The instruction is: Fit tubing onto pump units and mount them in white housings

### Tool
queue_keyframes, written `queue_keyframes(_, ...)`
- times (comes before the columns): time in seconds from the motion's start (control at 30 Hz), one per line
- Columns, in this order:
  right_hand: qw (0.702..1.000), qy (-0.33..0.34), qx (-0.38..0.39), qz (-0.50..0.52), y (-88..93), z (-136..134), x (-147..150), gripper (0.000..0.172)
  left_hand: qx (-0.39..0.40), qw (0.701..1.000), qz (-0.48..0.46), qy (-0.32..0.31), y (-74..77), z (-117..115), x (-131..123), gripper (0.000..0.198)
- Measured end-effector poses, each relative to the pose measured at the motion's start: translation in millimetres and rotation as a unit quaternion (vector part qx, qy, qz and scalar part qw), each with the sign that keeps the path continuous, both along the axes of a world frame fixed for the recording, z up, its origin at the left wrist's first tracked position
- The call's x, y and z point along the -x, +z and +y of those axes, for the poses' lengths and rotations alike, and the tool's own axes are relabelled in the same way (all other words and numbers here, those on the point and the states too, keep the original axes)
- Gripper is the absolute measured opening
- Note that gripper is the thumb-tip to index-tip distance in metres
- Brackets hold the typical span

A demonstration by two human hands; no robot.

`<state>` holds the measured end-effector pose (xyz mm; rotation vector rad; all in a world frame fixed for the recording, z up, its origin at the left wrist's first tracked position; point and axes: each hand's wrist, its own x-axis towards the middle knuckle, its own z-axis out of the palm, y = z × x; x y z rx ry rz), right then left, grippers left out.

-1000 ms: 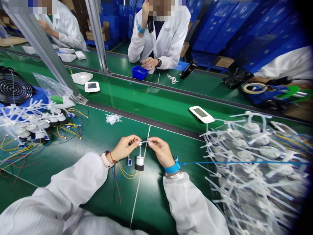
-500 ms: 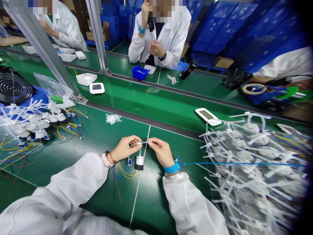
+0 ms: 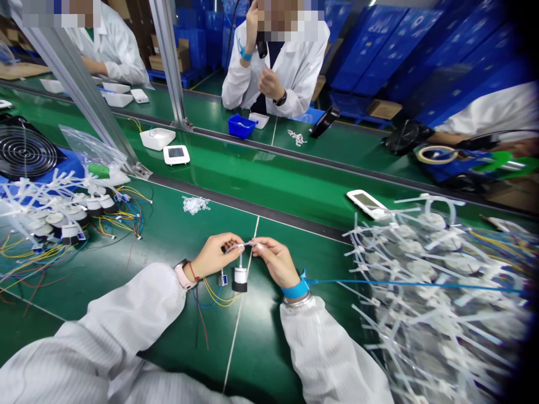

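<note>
While both hands meet near the centre of the frame, the left hand (image 3: 215, 253) has its grip pinching pale tubing (image 3: 247, 244) between thumb and fingers, and the right hand (image 3: 277, 259) pinches the same tubing just beside it, so a short stretch runs between the fingertips. From there an upright length drops to a white-and-black cylinder (image 3: 240, 279), below the hands at the centre of the frame and upright at the bench (image 3: 261, 342); the exact join at the left fingertips is too small to make out. Coloured wires (image 3: 214, 293) curl left of the cylinder, with a small blue-and-white connector (image 3: 223, 279) near it. The right wrist wears a blue strap (image 3: 297, 289) whose cord (image 3: 379, 283) stretches toward the right edge. Above and left of the hands lies a heap of tiny clear rings (image 3: 196, 205). Similar cylinders with tubes and wires (image 3: 95, 205) crowd the left side, and a large pile of pale tubes and parts (image 3: 421, 292) fills the lower right. Beyond the dark ledge, a white device with a screen (image 3: 365, 203) sits near that pile. At upper centre, a co-worker in a white coat (image 3: 309, 67) sits behind a blue bin (image 3: 240, 126).
</note>
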<state>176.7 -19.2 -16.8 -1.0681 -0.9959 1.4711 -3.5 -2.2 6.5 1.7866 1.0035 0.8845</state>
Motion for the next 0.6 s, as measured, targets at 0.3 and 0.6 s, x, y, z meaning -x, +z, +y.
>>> queue_keyframes(0.3, 1.0, -0.002, -0.004, -0.017, -1.5, -0.1, 0.2, 0.022, -0.038, 0.999, -0.005, 0.019, 3.0, -1.3, 0.5, 0.01)
queue_keyframes(0.6, 0.996, -0.04, -0.037, -0.073, 2.4, -1.0, 0.1, 0.014, -0.07, 0.998, -0.003, 0.006, 5.5, -2.7, 1.0, 0.012)
